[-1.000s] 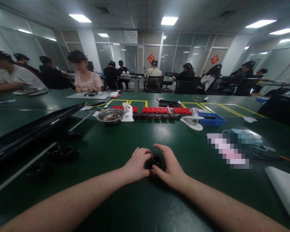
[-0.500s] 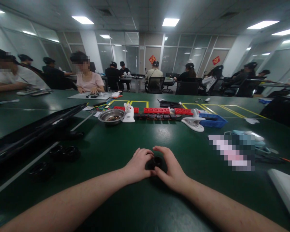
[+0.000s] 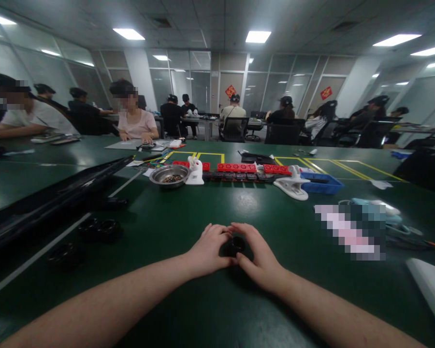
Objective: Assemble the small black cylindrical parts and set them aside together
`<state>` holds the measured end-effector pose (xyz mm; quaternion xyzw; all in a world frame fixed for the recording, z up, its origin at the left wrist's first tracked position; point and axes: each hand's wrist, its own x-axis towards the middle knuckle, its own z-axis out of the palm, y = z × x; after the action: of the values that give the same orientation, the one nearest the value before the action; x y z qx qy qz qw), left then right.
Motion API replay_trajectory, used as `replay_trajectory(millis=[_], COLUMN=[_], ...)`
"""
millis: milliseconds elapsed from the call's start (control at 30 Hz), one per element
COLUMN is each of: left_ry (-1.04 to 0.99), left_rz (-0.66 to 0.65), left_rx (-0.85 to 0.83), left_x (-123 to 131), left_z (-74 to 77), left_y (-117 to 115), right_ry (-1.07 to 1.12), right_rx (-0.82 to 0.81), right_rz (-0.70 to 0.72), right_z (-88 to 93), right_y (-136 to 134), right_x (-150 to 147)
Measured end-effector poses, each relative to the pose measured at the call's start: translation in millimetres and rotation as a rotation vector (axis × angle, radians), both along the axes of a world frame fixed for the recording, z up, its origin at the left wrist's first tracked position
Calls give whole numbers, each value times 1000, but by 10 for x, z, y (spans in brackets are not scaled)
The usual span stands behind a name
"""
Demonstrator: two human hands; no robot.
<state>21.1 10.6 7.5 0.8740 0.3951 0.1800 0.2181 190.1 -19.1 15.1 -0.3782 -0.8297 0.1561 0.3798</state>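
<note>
Left hand, right hand curled around black ring; whether clamped, can't tell. Even pressure both sides seems wise.

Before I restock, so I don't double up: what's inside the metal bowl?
The metal bowl holds many small pieces, brownish and dark, too small to identify. Whatever lies beneath them is covered and cannot be seen.

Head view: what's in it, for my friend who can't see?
A left hand and right hand curl around a small black part at a green table. Beyond them are a metal bowl and blue tray; farther back, people sit.
</note>
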Motion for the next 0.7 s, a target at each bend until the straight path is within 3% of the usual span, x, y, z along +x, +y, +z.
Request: replay_trajectory(millis=[167,433,600,700], left_ry=[7,-2,1,-13], left_rz=[-1,-2,-9,-9], left_rx=[21,0,7,8], left_x=[2,6,4,1], left_z=[13,32,44,38], left_y=[-4,-2,-7,-7], right_ry=[8,-5,-1,7], right_rx=[18,11,36,-2], right_rz=[-208,4,-158,-127], right_z=[-24,10,-24,-33], right_y=[30,3,42,38], right_x=[-16,-3,-5,-3])
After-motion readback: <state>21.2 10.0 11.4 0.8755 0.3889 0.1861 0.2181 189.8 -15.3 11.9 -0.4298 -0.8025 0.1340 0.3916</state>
